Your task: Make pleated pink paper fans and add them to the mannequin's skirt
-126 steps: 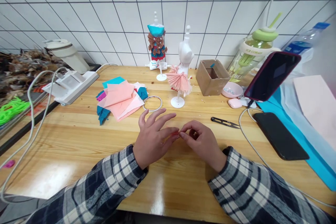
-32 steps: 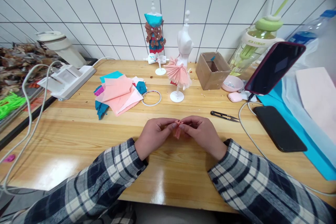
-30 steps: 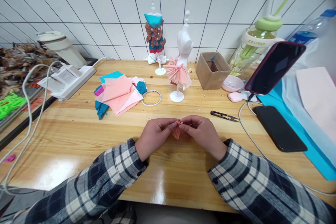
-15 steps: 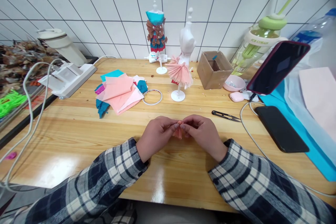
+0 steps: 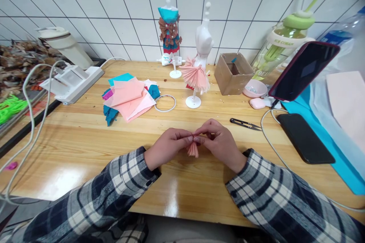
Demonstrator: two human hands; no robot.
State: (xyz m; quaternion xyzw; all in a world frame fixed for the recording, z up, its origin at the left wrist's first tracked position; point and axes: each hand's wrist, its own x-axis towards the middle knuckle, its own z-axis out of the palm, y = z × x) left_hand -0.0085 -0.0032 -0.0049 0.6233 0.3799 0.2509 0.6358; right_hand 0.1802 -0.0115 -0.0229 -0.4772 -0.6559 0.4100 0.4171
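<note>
Between the fingertips of both hands is a small piece of pleated pink paper (image 5: 193,150), its folds fanning downward over the table. My left hand (image 5: 170,145) pinches it from the left, thumb and forefinger closed at the gathered top. From the right, my right hand (image 5: 218,140) pinches the same gathered end, its fingers curled. The top of the paper is mostly covered by the fingertips. Beyond the hands stands a small white mannequin (image 5: 203,43) wearing a pleated pink paper skirt (image 5: 196,77). A second mannequin in a teal, brown and red outfit (image 5: 169,32) stands by the wall.
Coloured paper sheets (image 5: 128,97) lie to the left, beside a white ring (image 5: 165,103). Thread snips (image 5: 245,124), a black phone (image 5: 305,138) and a propped phone (image 5: 303,71) are at right. Behind them are a cardboard box (image 5: 234,74) and pink dish (image 5: 255,89). A power strip (image 5: 75,83) lies left.
The pleated paper now hangs slightly lower and shows more of its fan below the fingers. My right fingers have shifted a little over its top. The camera view has tilted slightly.
</note>
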